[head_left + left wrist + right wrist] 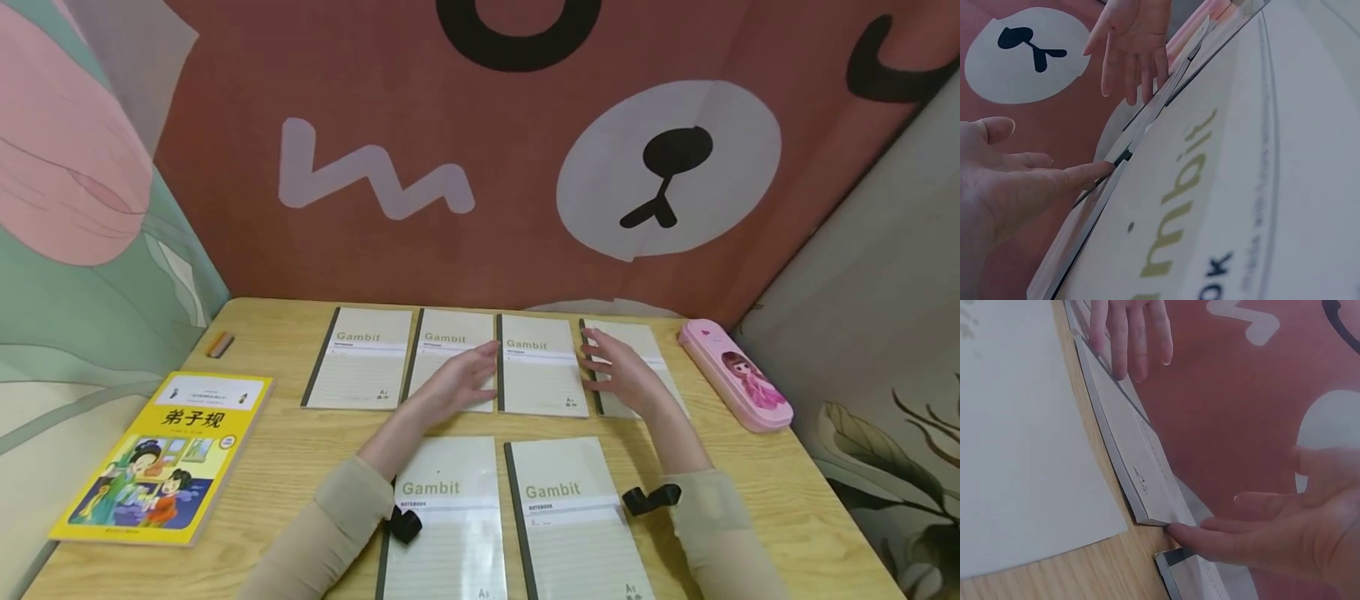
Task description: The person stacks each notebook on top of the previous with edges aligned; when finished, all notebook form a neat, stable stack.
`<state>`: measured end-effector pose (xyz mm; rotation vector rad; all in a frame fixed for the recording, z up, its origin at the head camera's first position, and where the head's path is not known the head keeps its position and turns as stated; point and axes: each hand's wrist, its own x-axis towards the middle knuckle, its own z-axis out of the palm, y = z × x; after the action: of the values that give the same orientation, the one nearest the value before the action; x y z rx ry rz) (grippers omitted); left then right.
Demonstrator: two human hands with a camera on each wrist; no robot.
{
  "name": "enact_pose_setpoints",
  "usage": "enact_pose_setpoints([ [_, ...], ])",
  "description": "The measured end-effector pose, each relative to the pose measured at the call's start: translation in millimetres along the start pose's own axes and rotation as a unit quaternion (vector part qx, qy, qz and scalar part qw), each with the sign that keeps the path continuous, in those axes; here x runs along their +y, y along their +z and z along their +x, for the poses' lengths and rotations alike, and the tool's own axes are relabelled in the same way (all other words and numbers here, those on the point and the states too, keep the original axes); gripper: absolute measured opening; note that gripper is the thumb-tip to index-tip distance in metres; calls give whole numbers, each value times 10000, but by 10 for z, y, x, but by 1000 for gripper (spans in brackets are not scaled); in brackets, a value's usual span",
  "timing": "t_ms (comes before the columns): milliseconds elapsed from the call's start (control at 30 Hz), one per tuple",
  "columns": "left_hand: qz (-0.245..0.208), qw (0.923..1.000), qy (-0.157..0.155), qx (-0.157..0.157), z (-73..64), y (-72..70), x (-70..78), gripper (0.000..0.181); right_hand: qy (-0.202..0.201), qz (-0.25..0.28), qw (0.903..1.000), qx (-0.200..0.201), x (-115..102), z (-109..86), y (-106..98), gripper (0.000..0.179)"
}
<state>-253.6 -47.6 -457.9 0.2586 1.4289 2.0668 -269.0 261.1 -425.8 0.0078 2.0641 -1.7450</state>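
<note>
My left hand (457,379) is held over the second notebook (450,325) of the back row, its fingers pointing towards the third notebook (543,375). On that notebook's other side is my right hand (622,375), above the rightmost notebook (647,337). Both palms face inward with fingers extended, and neither holds anything. In the right wrist view, a right fingertip (1180,534) lies by a notebook corner; contact cannot be told. The notebooks are pale "Gambit" ones with dark spines. Two more, a left one (450,554) and a right one (577,546), lie under my forearms.
A yellow picture book (161,467) lies at the left of the wooden table (300,500). Behind it is a small eraser-like block (221,344). A pink pencil case (735,375) lies at the right. The leftmost notebook (363,367) completes the back row. A red curtain (375,258) hangs behind.
</note>
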Motion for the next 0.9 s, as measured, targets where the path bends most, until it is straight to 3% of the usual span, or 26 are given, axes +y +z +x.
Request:
enact_pose_setpoints([
  [300,-208,9998,27,-28,-2,20,10,63,261,78,9996,-30,-17,4,20,72],
  [567,-784,9958,187,441,29,-69,-13,64,198,-61,9998,42,44,26,-22,67],
  [700,-829,9948,168,572,34,-80,-15,65,170,113,9998,72,88,40,-55,66],
  [900,-625,9956,50,690,27,-56,-39,67,-166,369,9989,-217,203,50,-114,67],
])
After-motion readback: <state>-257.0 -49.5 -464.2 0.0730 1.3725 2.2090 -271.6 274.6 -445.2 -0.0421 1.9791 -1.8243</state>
